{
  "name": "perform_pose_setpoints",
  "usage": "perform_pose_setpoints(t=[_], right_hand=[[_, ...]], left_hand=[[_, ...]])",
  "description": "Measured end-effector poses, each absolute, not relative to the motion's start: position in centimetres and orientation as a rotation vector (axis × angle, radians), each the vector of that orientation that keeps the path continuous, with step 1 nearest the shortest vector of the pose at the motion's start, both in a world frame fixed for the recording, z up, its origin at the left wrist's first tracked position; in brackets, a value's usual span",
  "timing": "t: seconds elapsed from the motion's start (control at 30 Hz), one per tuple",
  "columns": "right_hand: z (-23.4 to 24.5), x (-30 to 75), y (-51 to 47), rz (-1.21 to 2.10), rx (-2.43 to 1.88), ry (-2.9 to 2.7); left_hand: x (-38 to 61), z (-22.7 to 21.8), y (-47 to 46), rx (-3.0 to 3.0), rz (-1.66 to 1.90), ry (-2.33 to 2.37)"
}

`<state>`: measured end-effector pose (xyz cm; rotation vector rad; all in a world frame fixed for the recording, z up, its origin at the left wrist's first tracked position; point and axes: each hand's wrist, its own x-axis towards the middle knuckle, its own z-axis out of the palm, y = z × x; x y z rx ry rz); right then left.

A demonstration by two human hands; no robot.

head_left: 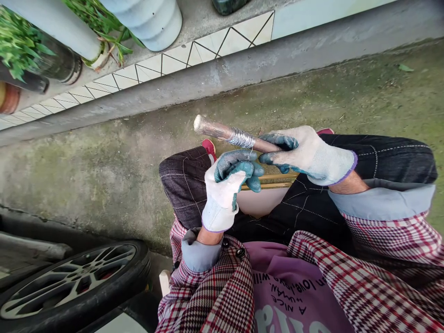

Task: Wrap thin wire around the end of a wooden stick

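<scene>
White, purple-hemmed gloves [308, 152] with blue-green coating [225, 167] show mid-frame. At lower centre, a red-checked jacket [225, 300] with grey-blue cuffs [385, 201] opens over a purple lettered shirt [287, 282]; the trousers [391, 157] are dark, white-gridded; the shoes [208, 147] red.

Concrete floor [104, 175] is spreading across mid-frame, green-stained. A grey ledge [196, 21] is running along the top, a black-lined tile strip [204, 52] edging it. Leafy plants [17, 44] and a ribbed white container [152, 23] are standing upper left. Spoked wheel [85, 274] is filling lower left. Soft daylight is falling evenly.
</scene>
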<state>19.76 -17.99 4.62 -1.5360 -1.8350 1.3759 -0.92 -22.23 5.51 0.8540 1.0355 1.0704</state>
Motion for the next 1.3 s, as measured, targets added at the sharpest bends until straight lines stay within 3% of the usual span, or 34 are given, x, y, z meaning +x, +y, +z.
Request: perform_pose_setpoints(t=[0.43,0.8,1.07,1.3], right_hand=[[5.0,19.6,-18.7,1.360,-1.386,-1.631],[7.0,17.4,-21.0,1.766,-1.244,-1.356],[9.4,16.7,-21.5,2.064,-1.130,-1.298],[9.1,16.7,-21.6,1.935,-1.160,-1.448]], left_hand=[[-0.5,6.8,-22.7,0.859,1.122,1.084],[-1.8,7.5,-22.4,1.159,1.221,1.243],[-3.6,6.7,-22.6,1.197,1.152,1.073],[-4.0,6.4,-23.0,1.234,1.156,0.980]])
